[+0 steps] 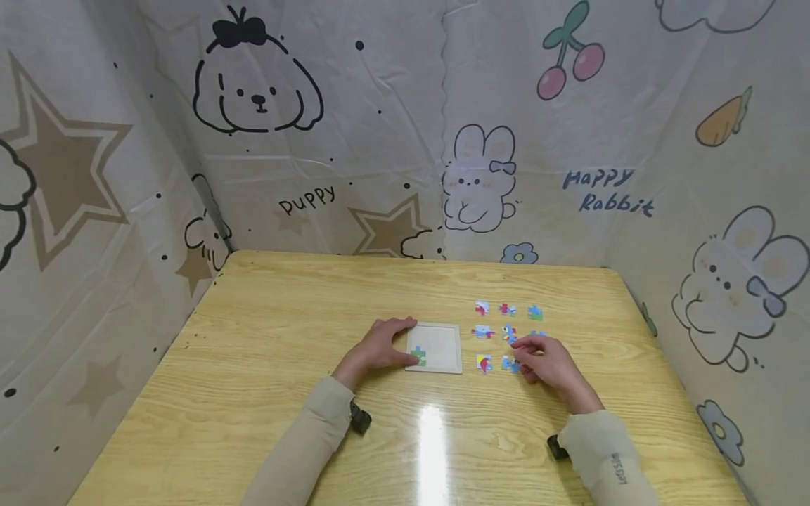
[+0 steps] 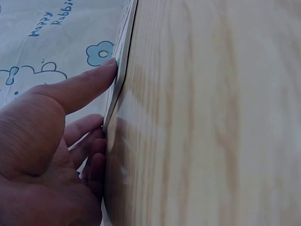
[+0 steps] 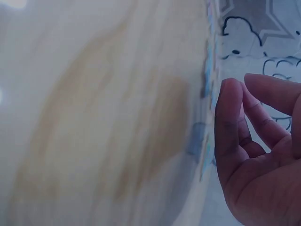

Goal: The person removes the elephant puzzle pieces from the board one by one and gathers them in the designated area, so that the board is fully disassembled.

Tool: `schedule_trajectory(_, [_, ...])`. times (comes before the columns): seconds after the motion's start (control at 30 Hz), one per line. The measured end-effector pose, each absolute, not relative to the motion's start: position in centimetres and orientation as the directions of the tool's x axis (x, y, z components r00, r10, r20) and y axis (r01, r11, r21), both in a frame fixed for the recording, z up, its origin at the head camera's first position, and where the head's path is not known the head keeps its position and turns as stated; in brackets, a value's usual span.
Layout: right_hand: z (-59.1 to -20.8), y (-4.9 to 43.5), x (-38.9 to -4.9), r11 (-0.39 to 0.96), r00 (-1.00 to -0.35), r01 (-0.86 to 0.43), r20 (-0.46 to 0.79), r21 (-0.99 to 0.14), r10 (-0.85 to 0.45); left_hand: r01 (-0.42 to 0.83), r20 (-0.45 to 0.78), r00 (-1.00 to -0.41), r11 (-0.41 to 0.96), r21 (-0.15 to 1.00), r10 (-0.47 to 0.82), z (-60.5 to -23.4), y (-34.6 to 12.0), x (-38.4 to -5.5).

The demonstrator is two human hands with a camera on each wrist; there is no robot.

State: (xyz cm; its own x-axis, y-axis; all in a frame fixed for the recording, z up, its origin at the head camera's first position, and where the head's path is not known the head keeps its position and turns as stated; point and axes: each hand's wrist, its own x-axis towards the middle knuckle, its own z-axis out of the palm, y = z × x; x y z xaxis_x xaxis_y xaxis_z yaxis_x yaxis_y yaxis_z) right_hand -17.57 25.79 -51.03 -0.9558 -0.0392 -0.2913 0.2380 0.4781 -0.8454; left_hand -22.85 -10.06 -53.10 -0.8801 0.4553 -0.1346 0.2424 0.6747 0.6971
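Note:
A square, pale puzzle tray (image 1: 443, 344) lies flat on the table, with a green jigsaw piece (image 1: 418, 353) in its near left corner. My left hand (image 1: 382, 344) holds the tray's left side, thumb down by the green piece and fingers at the far left corner. In the left wrist view, the thumb (image 2: 89, 87) presses on the tray edge (image 2: 120, 77). My right hand (image 1: 545, 362) hovers at the loose pieces, beside a blue piece (image 1: 508, 363). Its thumb and fingers are bent toward one another, with nothing visible between them in the right wrist view.
Several loose jigsaw pieces lie in rows right of the tray, among them a red and white piece (image 1: 482, 308), a blue and green piece (image 1: 535, 312) and a yellow and red piece (image 1: 484, 362). Printed curtains (image 1: 392, 140) surround the wooden table (image 1: 285, 302).

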Motion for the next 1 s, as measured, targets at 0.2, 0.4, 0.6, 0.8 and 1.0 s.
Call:
schedule_trajectory(0.2, [-50.0, 23.5, -17.7, 0.432, -0.966, 0.153, -0.227, -0.889, -0.126, 0.263, -0.128, -0.868, 0.663, 0.701, 0.480, -53.1, -10.3, -22.8])
schedule_trajectory(0.4, [-49.6, 20.8, -18.0, 0.373, -0.961, 0.120, -0.202, -0.920, -0.189, 0.291, -0.133, -0.851, 0.668, 0.685, 0.508, -53.2, -10.7, -22.9])
schedule_trajectory(0.6, [-50.2, 18.0, -18.5, 0.338, -0.950, 0.138, -0.221, -0.931, -0.219, 0.268, -0.166, -0.847, 0.675, 0.687, 0.505, -53.0, -10.7, -22.8])
schedule_trajectory(0.8, [-50.6, 15.3, -18.8, 0.346, -0.942, 0.117, -0.214, -0.931, -0.259, 0.258, -0.180, -0.849, 0.688, 0.678, 0.496, -52.9, -10.6, -22.7])
schedule_trajectory(1.0, [-51.2, 13.4, -19.1, 0.368, -0.924, 0.041, -0.175, -0.929, -0.339, 0.317, -0.197, -0.808, 0.690, 0.650, 0.556, -52.9, -11.4, -23.1])
